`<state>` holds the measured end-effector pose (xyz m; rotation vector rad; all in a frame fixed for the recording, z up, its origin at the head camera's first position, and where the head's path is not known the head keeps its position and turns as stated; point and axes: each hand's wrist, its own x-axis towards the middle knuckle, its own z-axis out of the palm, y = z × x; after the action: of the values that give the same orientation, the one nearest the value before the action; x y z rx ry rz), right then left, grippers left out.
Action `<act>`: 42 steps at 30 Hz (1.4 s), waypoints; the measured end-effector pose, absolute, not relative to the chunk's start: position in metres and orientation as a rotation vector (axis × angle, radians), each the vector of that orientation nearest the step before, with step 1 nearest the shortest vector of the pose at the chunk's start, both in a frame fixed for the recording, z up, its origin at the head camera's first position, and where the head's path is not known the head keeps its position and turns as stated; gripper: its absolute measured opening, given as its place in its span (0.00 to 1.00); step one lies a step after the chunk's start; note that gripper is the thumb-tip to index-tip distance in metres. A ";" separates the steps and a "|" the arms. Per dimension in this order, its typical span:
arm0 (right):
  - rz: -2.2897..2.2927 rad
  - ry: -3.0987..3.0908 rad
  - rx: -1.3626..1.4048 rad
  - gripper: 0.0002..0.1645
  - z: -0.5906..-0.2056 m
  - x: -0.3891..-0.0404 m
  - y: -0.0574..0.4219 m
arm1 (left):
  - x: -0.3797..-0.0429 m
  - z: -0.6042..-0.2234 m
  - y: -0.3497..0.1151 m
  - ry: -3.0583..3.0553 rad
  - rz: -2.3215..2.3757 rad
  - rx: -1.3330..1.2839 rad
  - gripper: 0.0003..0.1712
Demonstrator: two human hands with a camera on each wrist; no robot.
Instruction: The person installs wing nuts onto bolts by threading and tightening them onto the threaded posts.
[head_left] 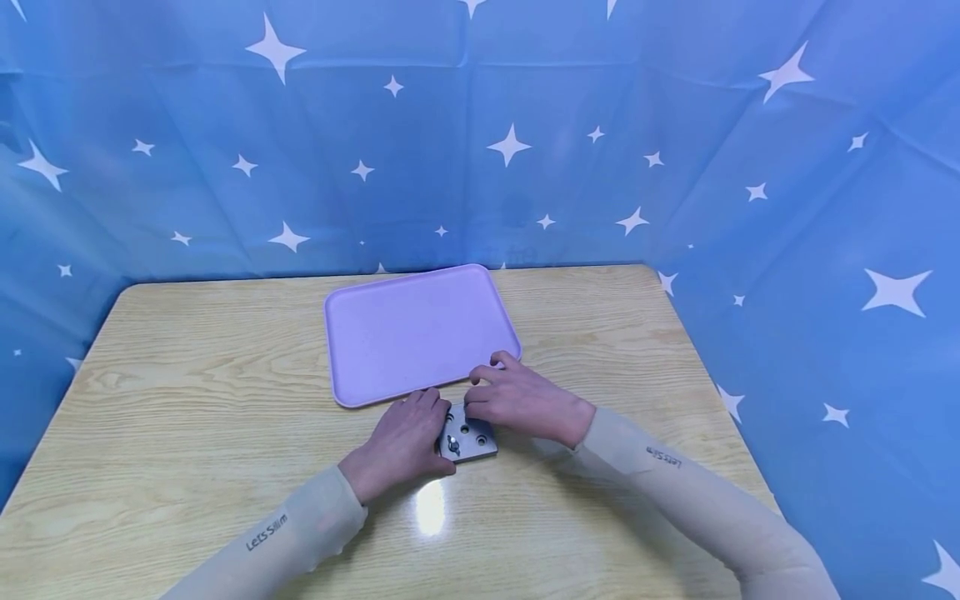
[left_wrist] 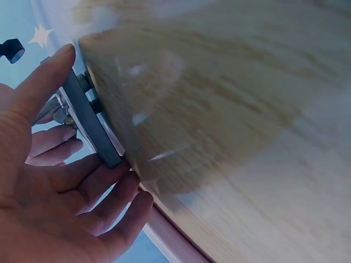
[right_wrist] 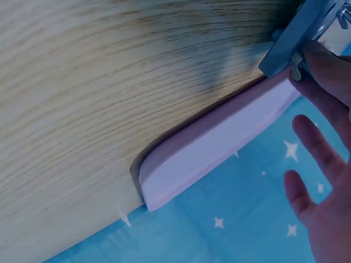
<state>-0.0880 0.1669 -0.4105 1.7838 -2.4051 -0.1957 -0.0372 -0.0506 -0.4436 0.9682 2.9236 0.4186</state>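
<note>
A grey metal plate [head_left: 472,451] with several round holes lies on the table in the head view, a wing nut [head_left: 453,445] standing near its front left corner. My left hand [head_left: 403,435] grips the plate's left side, thumb at the front edge and fingers at the back. Over the back right part of the plate, my right hand [head_left: 525,402] pinches a small metal wing, likely another wing nut [right_wrist: 296,70], between thumb and index finger; its other fingers are spread. From the left wrist, a threaded shaft [left_wrist: 46,110] shows above the plate, and bolt ends [left_wrist: 83,82] stick out beneath.
Just behind the hands, a shallow purple tray [head_left: 420,333] lies on the wood-grain table [head_left: 202,375], bare inside. A blue curtain [head_left: 420,125] with white stars hangs behind and beside the table.
</note>
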 end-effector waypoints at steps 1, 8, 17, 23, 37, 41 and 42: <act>-0.204 -2.405 1.772 0.11 -0.411 -0.088 0.166 | -0.037 -0.444 -0.051 2.923 0.418 0.965 0.41; -0.266 -2.478 1.673 0.03 -0.417 -0.085 0.160 | -0.037 -0.443 -0.050 2.922 0.414 0.949 0.41; -0.146 -2.551 1.519 0.03 -0.428 -0.078 0.153 | -0.036 -0.444 -0.050 2.936 0.400 0.952 0.39; 0.093 -2.606 1.268 0.11 -0.436 -0.071 0.144 | -0.035 -0.445 -0.050 2.940 0.427 0.963 0.38; 0.040 -2.725 1.086 0.12 -0.429 -0.064 0.138 | -0.034 -0.445 -0.051 2.957 0.407 0.973 0.38; 0.007 -2.687 1.350 0.17 -0.414 -0.075 0.149 | -0.035 -0.445 -0.051 2.953 0.387 0.968 0.40; -0.002 -2.666 1.440 0.18 -0.410 -0.077 0.152 | -0.035 -0.444 -0.051 2.951 0.389 0.966 0.40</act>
<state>-0.0771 0.1520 -0.4097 1.4398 -2.6659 -0.0018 -0.0346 -0.0507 -0.4445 0.9657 2.9508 0.3886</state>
